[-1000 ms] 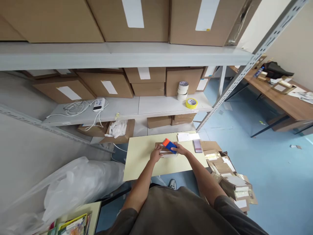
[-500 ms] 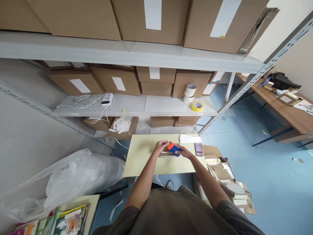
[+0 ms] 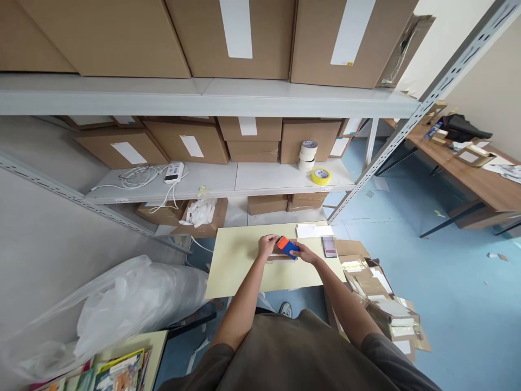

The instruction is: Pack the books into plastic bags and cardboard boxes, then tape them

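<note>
This looks like a storeroom or packing room. Beyond the hands, grey metal shelving carries rows of labelled cardboard boxes and some tape rolls. A pale yellow worktop lies beneath them; cardboard packaging is heaped to their right, a bulging plastic bag to their left.

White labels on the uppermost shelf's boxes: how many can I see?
2: the left label on one cardboard box, the right label on the next cardboard box along. More may be hidden or out of frame.
</note>
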Available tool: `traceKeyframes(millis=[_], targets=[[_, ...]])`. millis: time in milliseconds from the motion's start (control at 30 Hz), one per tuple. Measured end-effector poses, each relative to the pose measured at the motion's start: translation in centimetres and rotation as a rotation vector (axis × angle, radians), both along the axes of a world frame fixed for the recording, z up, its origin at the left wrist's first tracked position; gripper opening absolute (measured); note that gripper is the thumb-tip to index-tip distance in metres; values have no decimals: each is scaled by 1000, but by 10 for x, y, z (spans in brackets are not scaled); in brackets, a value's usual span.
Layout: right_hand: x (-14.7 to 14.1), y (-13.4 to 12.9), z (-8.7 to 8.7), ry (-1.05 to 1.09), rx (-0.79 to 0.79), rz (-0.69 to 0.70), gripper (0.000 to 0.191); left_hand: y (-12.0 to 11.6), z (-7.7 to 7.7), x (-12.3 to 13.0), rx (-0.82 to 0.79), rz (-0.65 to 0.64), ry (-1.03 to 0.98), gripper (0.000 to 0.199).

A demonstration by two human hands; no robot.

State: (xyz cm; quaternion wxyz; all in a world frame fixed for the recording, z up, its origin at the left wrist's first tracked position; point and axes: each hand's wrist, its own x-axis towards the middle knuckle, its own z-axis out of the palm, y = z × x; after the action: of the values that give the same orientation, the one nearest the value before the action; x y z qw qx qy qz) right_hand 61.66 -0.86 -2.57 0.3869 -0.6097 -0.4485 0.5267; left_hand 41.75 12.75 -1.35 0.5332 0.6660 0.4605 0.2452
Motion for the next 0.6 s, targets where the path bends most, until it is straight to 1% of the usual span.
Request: traceKeyframes(millis=[133, 233, 300, 400, 500, 600], targets=[[-8, 3, 3, -190, 37, -80, 57, 4, -1, -5, 22, 34, 52, 29], [-11, 5, 3, -317, 15, -144, 56, 3, -7, -7, 15, 75, 54, 28], [-9, 8, 3, -348, 18, -145, 56, -1, -13, -6, 9, 140, 31, 27], [3, 13, 7, -386, 4, -87, 57, -4, -22, -7, -7, 252, -5, 28], [22, 17, 17, -458, -51, -11, 58, 5, -29, -22, 8, 331, 2, 30], [41, 15, 24, -567, -124, 26, 57, 23, -37, -55, 36, 453, 90, 28]])
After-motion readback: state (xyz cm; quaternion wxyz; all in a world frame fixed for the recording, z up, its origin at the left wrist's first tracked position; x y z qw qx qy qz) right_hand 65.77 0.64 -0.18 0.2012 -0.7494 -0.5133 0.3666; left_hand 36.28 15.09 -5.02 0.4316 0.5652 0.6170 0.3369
